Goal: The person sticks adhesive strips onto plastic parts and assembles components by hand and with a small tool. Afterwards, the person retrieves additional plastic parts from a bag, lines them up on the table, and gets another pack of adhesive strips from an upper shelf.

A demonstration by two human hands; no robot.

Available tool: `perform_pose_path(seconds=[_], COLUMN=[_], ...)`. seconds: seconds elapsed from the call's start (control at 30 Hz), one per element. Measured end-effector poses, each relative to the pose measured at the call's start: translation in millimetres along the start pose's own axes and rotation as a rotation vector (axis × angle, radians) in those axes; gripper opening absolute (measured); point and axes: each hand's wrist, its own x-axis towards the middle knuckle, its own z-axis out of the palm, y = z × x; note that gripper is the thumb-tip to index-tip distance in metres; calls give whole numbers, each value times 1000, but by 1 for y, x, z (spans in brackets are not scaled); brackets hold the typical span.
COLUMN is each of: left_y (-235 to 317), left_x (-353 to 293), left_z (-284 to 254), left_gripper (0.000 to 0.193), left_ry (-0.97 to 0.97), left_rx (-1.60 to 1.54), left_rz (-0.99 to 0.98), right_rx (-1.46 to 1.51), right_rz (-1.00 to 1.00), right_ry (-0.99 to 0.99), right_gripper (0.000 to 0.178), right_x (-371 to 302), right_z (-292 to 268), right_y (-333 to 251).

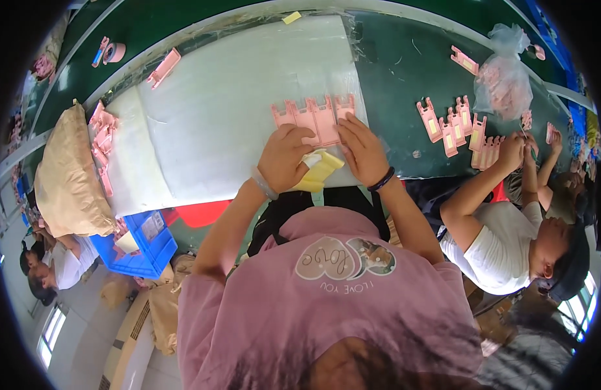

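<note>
Two hands work a row of pink plastic pieces on a white sheet at a green counter.

From nine o'clock, a tan sack (69, 175) lies beside loose pink parts (103, 140) at the white sheet's (229, 110) edge. At centre, the left hand (284, 158) rests its curled fingers (294, 133) on the row of pink pieces (315, 117); a yellow-and-white pad (320, 168) lies beneath the palm, though whether the hand grips it is hard to tell. The right hand (363, 151) lies just beside it, fingers (348, 127) flattened on the row's right end, gripping nothing. Toward three o'clock, more pink pieces (456, 127) stand on the green counter (398, 71) below a clear bag (505, 78), where another person's hands (512, 151) work.
</note>
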Motion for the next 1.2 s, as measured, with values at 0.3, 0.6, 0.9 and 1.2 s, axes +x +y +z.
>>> perform_pose_path(seconds=[0.3, 0.6, 0.9, 1.2], left_y=[13, 33, 49, 39], left_x=[-6, -2, -10, 24], left_z=[5, 30, 65, 76], left_gripper=[28, 31, 27, 29], left_ry=[-47, -89, 14, 165], left_rx=[-542, -803, -702, 22], left_rz=[-341, -428, -584, -232], right_rx=[675, 500, 236, -14], right_rz=[270, 180, 82, -80], right_ry=[-50, -28, 52, -84], right_gripper=[14, 11, 13, 13], right_x=[7, 1, 27, 46], right_z=[-35, -32, -58, -17], right_y=[-19, -27, 11, 45])
